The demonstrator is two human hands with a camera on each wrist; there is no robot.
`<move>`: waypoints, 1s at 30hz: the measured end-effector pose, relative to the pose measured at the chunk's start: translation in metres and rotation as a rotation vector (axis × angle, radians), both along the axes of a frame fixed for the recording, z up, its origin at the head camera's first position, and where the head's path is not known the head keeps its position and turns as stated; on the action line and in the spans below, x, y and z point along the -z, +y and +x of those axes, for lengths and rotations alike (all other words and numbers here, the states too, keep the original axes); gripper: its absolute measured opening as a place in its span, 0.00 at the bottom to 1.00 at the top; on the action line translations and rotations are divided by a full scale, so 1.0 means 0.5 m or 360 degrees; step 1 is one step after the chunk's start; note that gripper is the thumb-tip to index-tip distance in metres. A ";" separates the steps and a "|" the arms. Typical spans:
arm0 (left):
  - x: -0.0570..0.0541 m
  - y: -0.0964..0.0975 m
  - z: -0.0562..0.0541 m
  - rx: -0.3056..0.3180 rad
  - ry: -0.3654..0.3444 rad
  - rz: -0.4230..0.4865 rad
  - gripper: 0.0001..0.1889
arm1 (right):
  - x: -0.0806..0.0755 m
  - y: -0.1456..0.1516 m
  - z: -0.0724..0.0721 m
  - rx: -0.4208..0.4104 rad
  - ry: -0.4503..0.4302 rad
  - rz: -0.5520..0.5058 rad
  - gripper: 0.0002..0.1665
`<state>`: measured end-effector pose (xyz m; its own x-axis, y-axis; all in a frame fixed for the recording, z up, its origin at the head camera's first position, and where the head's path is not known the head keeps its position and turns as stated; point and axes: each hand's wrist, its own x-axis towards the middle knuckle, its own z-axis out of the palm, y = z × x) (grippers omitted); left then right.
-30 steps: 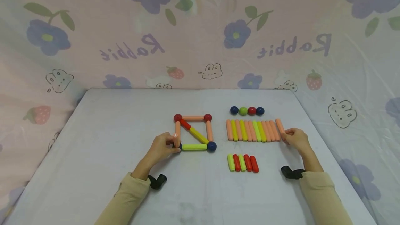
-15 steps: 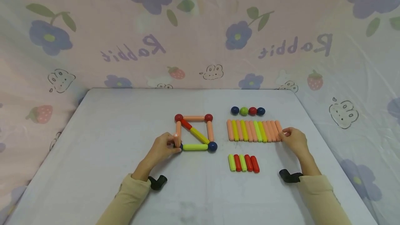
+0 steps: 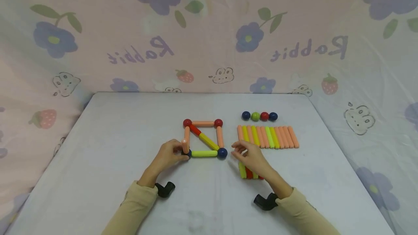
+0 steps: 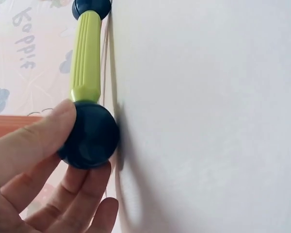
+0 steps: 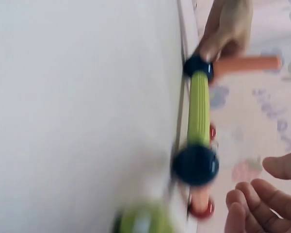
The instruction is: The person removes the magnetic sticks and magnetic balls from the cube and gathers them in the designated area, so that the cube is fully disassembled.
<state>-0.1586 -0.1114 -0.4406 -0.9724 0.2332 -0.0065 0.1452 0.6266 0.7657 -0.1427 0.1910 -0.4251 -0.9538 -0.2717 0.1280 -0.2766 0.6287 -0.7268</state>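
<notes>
Evidently the left hand (image 3: 168, 154), coming in from a beige left sleeve (image 3: 130, 206) with a black mount (image 3: 165, 189) at the wrist, is at the near-left corner of a square frame of sticks and balls lying on the worktop (image 3: 98, 177). Its fingers pinch the near-left navy ball (image 4: 89, 136): in the left wrist view the thumb presses against one side, right beside the joint with the lime stick (image 3: 204, 153), and fingertips touch the opposite side. An upright orange stick (image 3: 185, 146) rises from that ball, just beside the fingers. Behind, the left orange side (image 3: 187, 133) runs to the far-left red ball (image 3: 187, 123). From there a diagonal, its red piece (image 3: 196, 130) followed by its yellow piece (image 3: 208, 141), slants to the near-right navy ball (image 3: 222, 153). The far orange side (image 3: 203, 123) and right orange side (image 3: 220, 137) meet at the far-right red ball (image 3: 218, 123).

Just right of the near-right navy ball, apart from it, is the right hand (image 3: 251, 157). Its fingers are loosely bent, thumb and fingertips apart, with nothing between them. The hand and wrist partly cover a row of short lime and red sticks (image 3: 242, 171). Beyond them lie a row of long sticks (image 3: 281, 137), orange, yellow and lime, and four balls in a line (image 3: 264, 116).
</notes>
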 end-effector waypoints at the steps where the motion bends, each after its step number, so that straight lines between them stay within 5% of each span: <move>1: -0.001 0.001 -0.002 0.0002 -0.0004 0.0002 0.13 | 0.000 -0.019 0.001 -0.0048 -0.0004 -0.0025 0.12; 10: -0.001 0.003 -0.011 -0.0003 -0.0002 0.0007 0.12 | 0.000 -0.168 -0.006 -0.0369 0.0032 -0.0131 0.15; 17: 0.005 -0.004 -0.015 0.0037 0.0015 0.0042 0.12 | 0.015 -0.240 -0.026 -0.0354 0.0148 -0.0213 0.20; 30: 0.006 -0.009 -0.014 0.0059 -0.0007 0.0080 0.15 | 0.008 -0.278 -0.022 -0.0333 0.0239 0.0087 0.09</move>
